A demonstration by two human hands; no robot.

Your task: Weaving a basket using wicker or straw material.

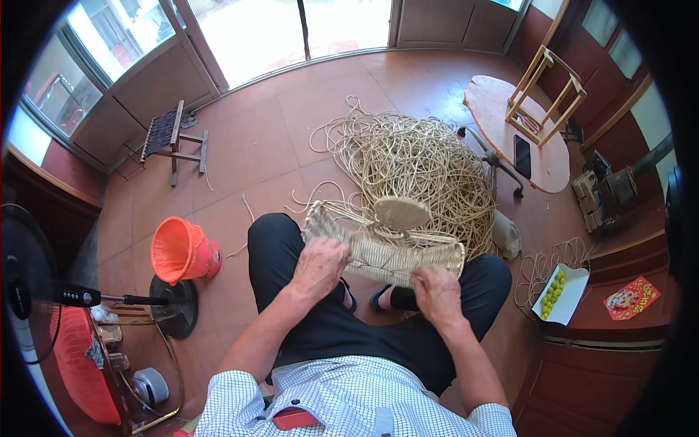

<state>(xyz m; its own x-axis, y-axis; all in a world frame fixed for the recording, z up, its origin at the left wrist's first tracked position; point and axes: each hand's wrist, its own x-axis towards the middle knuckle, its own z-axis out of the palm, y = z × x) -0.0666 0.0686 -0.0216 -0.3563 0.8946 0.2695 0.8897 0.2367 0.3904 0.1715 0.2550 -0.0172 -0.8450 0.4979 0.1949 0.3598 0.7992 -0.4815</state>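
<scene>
A long, boxy woven straw piece point(386, 256) rests across my knees, with a rounded woven flap point(403, 213) standing up at its far middle. My left hand point(320, 268) grips its near left part, the fingers bent over the weave. At its near right edge, my right hand point(437, 290) is closed on the rim, thumb and fingers together. The fingertips of both hands are partly hidden. Just beyond the piece lies a big tangled heap of straw-coloured cord point(422, 156), and loose strands trail from it toward my left knee.
An orange-red bin point(186, 251) and a standing fan point(73, 295) are on my left. A folding stool point(175, 142) stands farther off. To the right are a round-edged table point(484, 102) bearing a wooden frame point(545, 95) and phone point(522, 156), and a white tray point(571, 298) of green fruit.
</scene>
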